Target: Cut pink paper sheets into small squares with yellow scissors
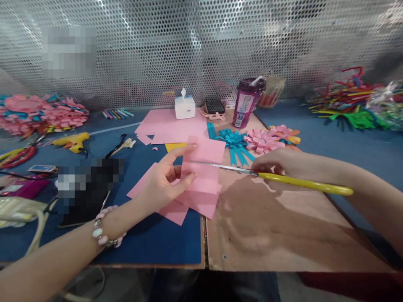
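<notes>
Between the thumb and fingers of my left hand (168, 174) is a piece of pink paper (204, 180), raised above the table and parted by a slit across it. In my right hand (277, 165) is a pair of yellow-handled scissors (296, 182), their blades lying in the slit from the right side. The fingers of the right hand are partly hidden behind the handle. More pink sheets (176, 212) lie under the held paper. Just behind the right hand rest a teal paper flower (234, 140) with ribbon tails and a pink paper flower (262, 139).
Farther back are large pink sheets (157, 121), a tissue box (185, 107) and a purple cup (247, 105) with a straw. At left lie a yellow glue gun (72, 142), a dark phone (91, 193) and heaped paper flowers (40, 111). Colourful craft strips (346, 100) are piled at right.
</notes>
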{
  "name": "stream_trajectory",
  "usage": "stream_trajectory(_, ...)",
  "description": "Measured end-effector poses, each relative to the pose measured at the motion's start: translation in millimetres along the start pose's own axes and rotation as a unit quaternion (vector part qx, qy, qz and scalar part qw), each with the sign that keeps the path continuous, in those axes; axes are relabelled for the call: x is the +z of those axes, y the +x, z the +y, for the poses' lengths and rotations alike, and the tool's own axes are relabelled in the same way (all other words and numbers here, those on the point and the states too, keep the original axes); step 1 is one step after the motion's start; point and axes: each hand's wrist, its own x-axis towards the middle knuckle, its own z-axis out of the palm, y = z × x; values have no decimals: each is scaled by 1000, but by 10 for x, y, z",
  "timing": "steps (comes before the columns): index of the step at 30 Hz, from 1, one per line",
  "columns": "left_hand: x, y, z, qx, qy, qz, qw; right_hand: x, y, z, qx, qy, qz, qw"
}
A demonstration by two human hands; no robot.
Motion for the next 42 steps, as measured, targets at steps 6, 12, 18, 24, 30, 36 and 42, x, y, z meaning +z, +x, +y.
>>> stream_trajectory(6, 9, 6, 16, -15, -13, -2, 1000, 21, 17, 36, -12, -9, 6, 1000)
stream_trajectory(12, 12, 8, 25, -9, -16, -2, 1000, 10, 19, 4, -14, -3, -4, 1000)
stream_trajectory(18, 7, 7, 17, -18, -28, -7, 999, 21, 17, 27, -18, 5, -8, 1000)
stream_trajectory(24, 11, 32, 37, -3, -37, -16, 999, 31, 34, 61, -19, 10, -8, 1000)
stream_trajectory(30, 15, 52, 34, 22, -83, -15, 996, 29, 45, 41, -12, 15, -8, 1000)
stream_trajectory(36, 19, 63, 28, 26, -88, -8, 996, 39, 37, 25, -10, 21, -17, 1000)
stream_trajectory(42, 29, 66, 26, 35, -87, -11, 996, 43, 43, 23, -6, 13, -18, 1000)
